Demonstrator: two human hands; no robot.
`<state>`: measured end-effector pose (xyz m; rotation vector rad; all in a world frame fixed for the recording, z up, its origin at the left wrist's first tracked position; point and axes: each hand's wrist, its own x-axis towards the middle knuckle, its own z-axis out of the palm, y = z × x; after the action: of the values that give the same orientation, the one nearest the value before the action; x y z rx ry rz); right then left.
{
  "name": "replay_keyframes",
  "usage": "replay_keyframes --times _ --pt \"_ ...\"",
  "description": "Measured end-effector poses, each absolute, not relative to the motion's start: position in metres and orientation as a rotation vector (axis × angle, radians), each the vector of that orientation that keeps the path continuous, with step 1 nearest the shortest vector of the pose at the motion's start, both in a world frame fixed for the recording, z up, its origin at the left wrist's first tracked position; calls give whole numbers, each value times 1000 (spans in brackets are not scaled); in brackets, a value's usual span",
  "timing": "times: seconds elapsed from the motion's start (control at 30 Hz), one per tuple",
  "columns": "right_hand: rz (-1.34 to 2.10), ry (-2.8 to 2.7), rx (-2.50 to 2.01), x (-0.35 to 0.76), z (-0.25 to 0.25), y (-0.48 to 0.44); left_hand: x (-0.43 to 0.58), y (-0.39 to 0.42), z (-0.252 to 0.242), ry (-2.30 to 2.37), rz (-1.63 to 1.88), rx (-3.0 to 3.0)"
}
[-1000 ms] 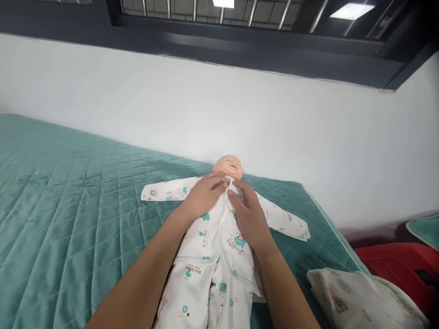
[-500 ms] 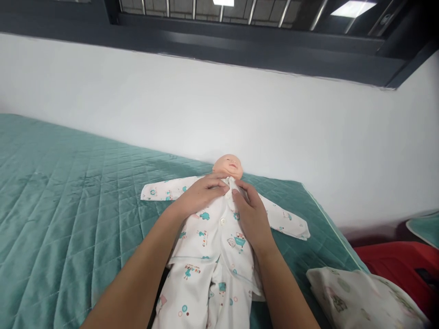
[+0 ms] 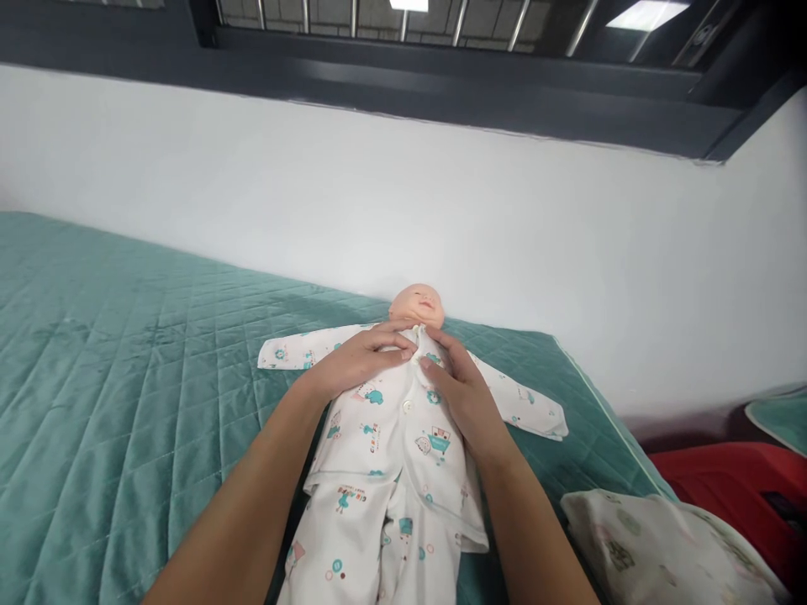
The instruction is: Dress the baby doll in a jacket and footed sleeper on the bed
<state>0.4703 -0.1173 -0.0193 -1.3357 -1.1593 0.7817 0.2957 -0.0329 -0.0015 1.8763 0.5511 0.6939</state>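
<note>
A baby doll [image 3: 416,304] lies on its back in a white long-sleeved pajama top [image 3: 378,445] with teal and pink prints. Matching pajama pants [image 3: 371,546] cover its legs. Near the collar, my left hand [image 3: 366,360] rests on the left side of the chest, its fingers stretched toward the front opening. Across from it lies my right hand [image 3: 463,391], with thumb and forefinger apart and printed fabric showing between them. A pale button [image 3: 407,407] shows below my fingertips. Both sleeves are spread out sideways.
A teal quilted cover [image 3: 157,378] lies under the doll, against a white wall [image 3: 378,202]. A folded printed cloth [image 3: 661,546] is at the lower right, beside a red object [image 3: 737,479]. A dark window frame [image 3: 441,92] with metal bars runs above.
My fingers have loosened and flattened at the collar. My right thumb has slid slightly down and away from the front opening. The doll has stayed in place.
</note>
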Motion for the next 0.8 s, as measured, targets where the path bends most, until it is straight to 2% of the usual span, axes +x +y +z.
replay_keyframes --times 0.8 --pt "783 -1232 -1433 466 -10 -122 294 -29 -7 512 696 1859"
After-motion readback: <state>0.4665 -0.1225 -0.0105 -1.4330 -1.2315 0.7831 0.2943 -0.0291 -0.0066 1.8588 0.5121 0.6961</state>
